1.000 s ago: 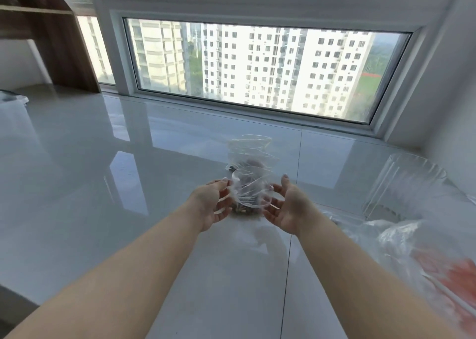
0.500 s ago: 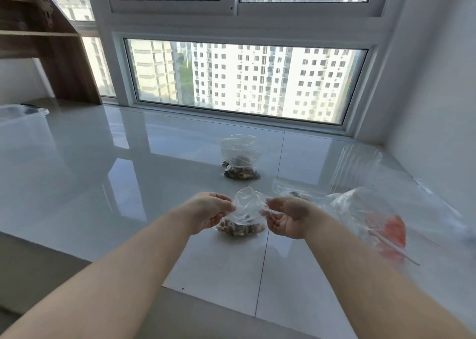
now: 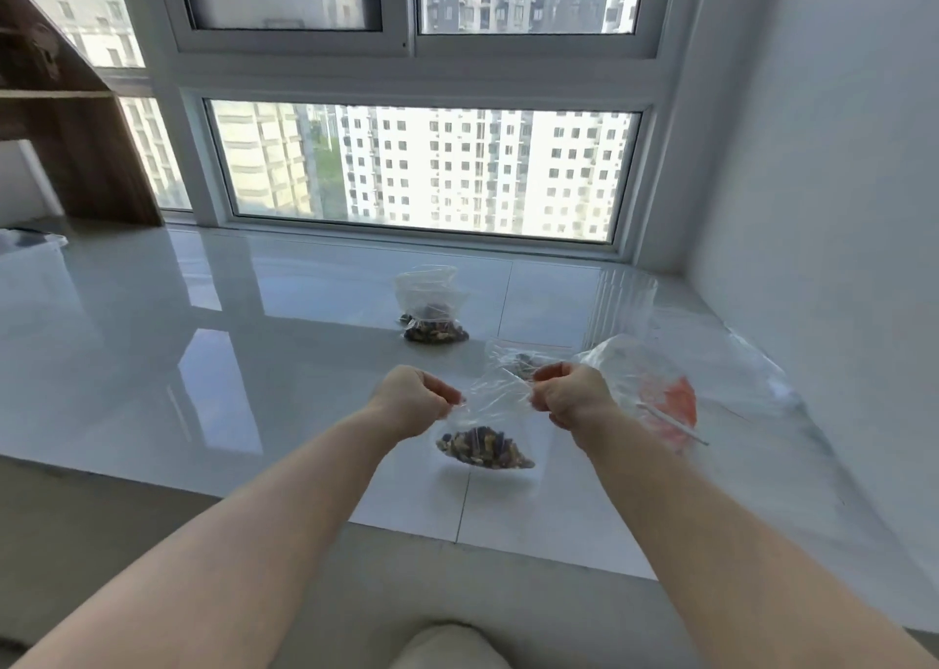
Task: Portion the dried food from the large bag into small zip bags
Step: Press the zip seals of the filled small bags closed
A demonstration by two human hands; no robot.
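Both hands pinch the top of a small zip bag [image 3: 485, 432] hanging just over the white sill [image 3: 152, 353]: left hand [image 3: 412, 398] and right hand [image 3: 571, 394] are fisted, fingers curled on opposite ends of the mouth strip, dried food [image 3: 485, 449] slumped at the bottom. Looks like sealing; best to keep the strip taut and level, then press along it end to end. Count: one filled small bag [image 3: 432, 312] further back near the window, one in hand, one large bag [image 3: 660, 394] just right, mostly clear with red print.
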